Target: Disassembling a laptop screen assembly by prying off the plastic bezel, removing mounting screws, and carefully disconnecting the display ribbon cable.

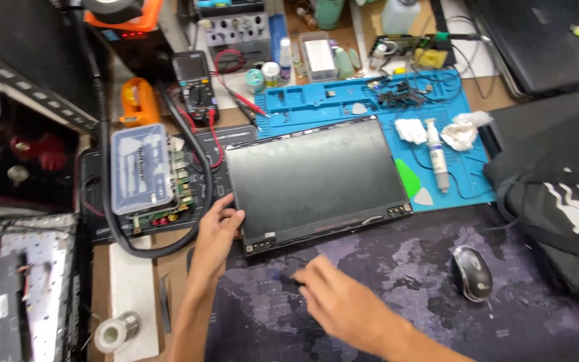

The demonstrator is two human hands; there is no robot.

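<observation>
The dark laptop panel [316, 181] lies flat mid-scene, half on the blue repair mat [370, 107], half on the dark desk pad [397, 295]. The left hand [217, 231] rests curled fingers on its near-left edge. The right hand [343, 302] is blurred just near the panel's front edge, fingers closed on a small dark tool [288, 281]. The near pad has open room; a mouse [472, 272] sits to the right. The left side is crowded: plastic parts case [141, 167], thick black cable [169, 248], multimeter [194, 84]. A black bag [557, 201] blocks the right.
</observation>
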